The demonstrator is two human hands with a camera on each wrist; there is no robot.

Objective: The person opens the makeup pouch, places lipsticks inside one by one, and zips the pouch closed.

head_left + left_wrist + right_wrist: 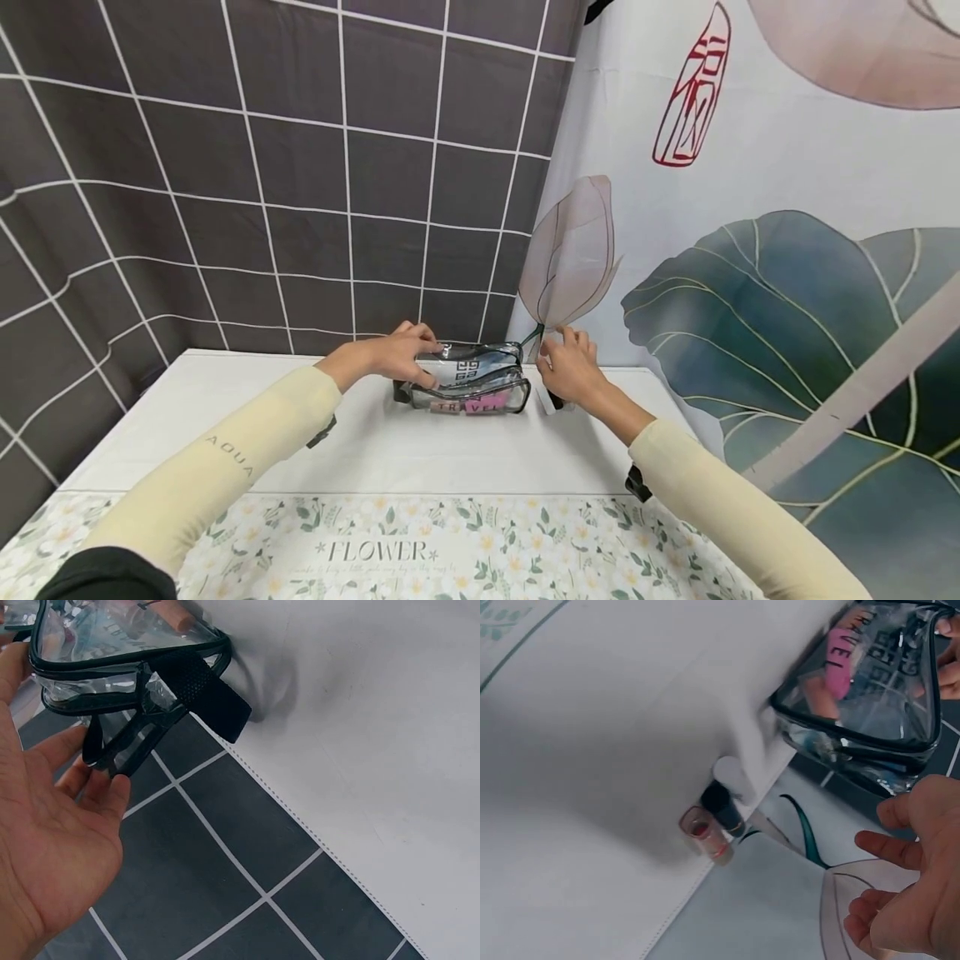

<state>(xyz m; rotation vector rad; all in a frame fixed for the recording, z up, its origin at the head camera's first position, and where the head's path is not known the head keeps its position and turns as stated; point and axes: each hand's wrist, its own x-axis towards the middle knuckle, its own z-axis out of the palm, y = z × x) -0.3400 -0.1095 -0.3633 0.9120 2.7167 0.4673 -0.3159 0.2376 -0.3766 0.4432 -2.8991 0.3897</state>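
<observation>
A clear zippered pouch (483, 385) with black trim and "TRAVEL" lettering sits near the back of the white table. Through its plastic show a pink item (840, 671) and other small contents. My left hand (397, 354) holds the pouch's left end, thumb in front and fingers behind; in the left wrist view those fingers touch the trim by a black strap tab (217, 705). Just off the pouch's right end is my right hand (573, 367), fingers loosely bent around nothing. Beneath it stand a pinkish lipstick-like tube (705, 832), a dark tube (721, 806) and a white item (733, 776).
The white tabletop (375, 458) ends at a dark grid-patterned curtain (300, 167) behind and a leaf-printed cloth (750, 292) on the right. A floral mat (337, 533) marked "FLOWER" covers the front.
</observation>
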